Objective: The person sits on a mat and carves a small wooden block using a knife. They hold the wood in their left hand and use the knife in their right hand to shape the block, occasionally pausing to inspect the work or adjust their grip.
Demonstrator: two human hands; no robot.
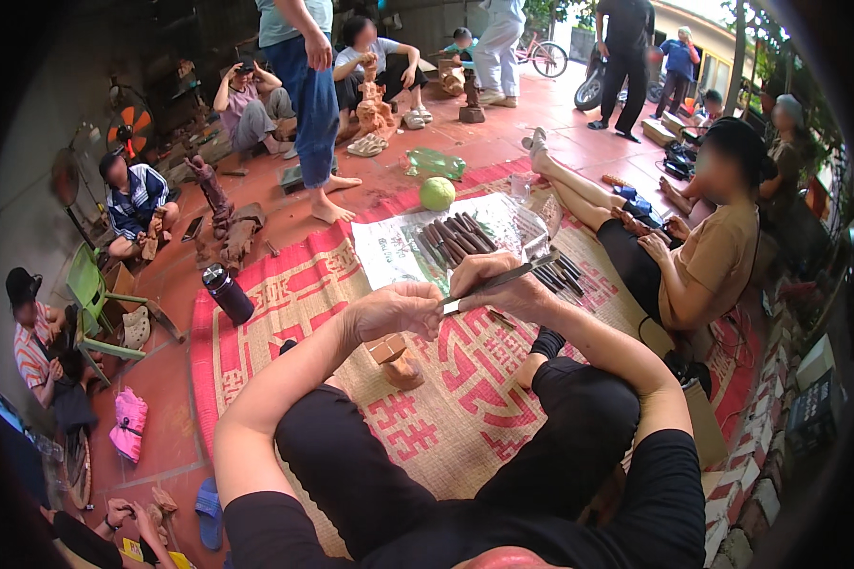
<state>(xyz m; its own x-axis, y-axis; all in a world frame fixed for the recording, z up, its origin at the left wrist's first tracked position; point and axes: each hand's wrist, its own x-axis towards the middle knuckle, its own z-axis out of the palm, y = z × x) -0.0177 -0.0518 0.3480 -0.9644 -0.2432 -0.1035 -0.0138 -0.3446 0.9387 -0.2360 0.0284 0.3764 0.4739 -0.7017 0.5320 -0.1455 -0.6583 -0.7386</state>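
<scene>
My right hand (498, 284) is closed around a narrow, flat metal carving tool (503, 279), tilted so that its bright end points down toward my left. Close beside that bright end, the fingers of my left hand (399, 309) are pinched together; whatever they hold is too small to make out. Below my hands, a light wooden block (396, 362) with a squared top and rounded body stands on the patterned mat (351, 403). Beyond them, several dark-handled carving tools (457, 237) lie on a printed sheet (378, 248), with more slim tools (562, 275) to its right.
A round green fruit (437, 193) sits at the sheet's far edge. A dark flask (228, 293) stands at the mat's left edge. One person (716, 247) sits close on my right; another stands barefoot (308, 104) ahead. Carved wooden figures (220, 204) stand on the tiles.
</scene>
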